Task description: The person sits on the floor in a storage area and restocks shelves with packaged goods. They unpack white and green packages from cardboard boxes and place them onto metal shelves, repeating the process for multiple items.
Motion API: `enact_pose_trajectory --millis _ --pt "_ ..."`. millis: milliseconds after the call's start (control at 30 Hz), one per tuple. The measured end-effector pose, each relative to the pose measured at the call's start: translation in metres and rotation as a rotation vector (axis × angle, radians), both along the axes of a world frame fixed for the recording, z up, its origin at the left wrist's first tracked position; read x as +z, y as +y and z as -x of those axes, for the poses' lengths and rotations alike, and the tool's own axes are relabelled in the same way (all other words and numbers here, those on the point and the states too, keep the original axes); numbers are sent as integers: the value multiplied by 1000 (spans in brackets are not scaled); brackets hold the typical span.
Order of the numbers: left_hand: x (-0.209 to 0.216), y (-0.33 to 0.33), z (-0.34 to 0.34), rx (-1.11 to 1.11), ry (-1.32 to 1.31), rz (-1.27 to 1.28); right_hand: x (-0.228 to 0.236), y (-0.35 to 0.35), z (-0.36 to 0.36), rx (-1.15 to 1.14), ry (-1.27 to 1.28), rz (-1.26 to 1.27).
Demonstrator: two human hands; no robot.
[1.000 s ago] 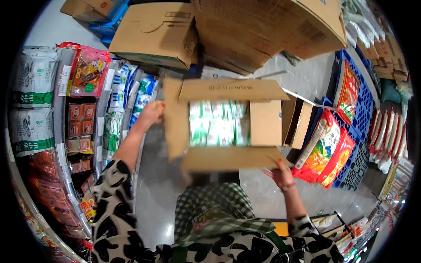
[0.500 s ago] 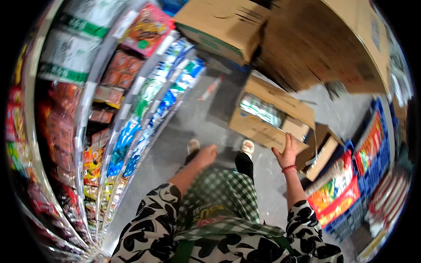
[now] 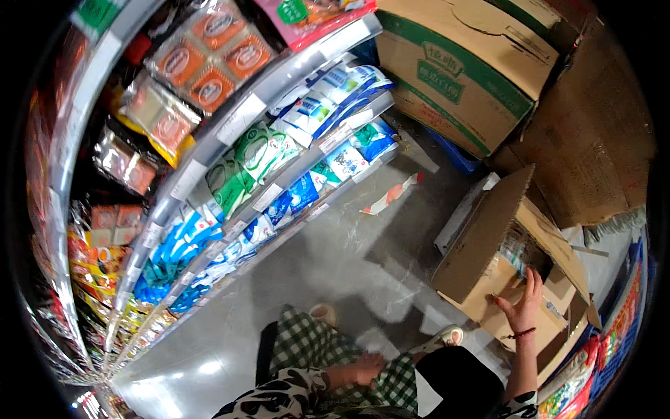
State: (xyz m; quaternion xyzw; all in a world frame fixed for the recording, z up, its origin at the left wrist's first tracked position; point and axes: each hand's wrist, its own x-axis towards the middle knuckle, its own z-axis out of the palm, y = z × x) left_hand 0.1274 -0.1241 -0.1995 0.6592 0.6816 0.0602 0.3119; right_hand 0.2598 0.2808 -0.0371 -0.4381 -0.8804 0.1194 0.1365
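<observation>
So your right hand is lower right in the frame, open with the fingers spread, right over the mouth of the box. Can't tell if your fingertips actually touch anything in there, but it doesn't look like you're gripping. The box sits on the floor at the right side of the frame, with a big flap sticking up, which probably leaves you a clear way in to the packs inside.

Your left hand is bottom centre, kinda loosely curled against the checked apron. Can't tell if it has hold of the cloth; my guess is it's just parked there.

The shelf on the left has bags leaning in rows, probably so their fronts show. Big carton at upper right stands well apart from both hands.
</observation>
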Motion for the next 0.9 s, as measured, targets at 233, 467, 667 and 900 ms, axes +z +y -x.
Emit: enact_pose_trajectory --millis 233,467,667,900 --pt "-52 -41 5 -62 -136 82 -38 42 -1 -45 -86 591" --pt "-49 -61 6 -268 -687 177 11 4 -10 -32 -147 126" --pt "38 42 16 -158 -324 309 93 -102 -38 289 -213 67" --pt "104 72 49 121 -269 -242 93 -128 -66 211 -94 410"
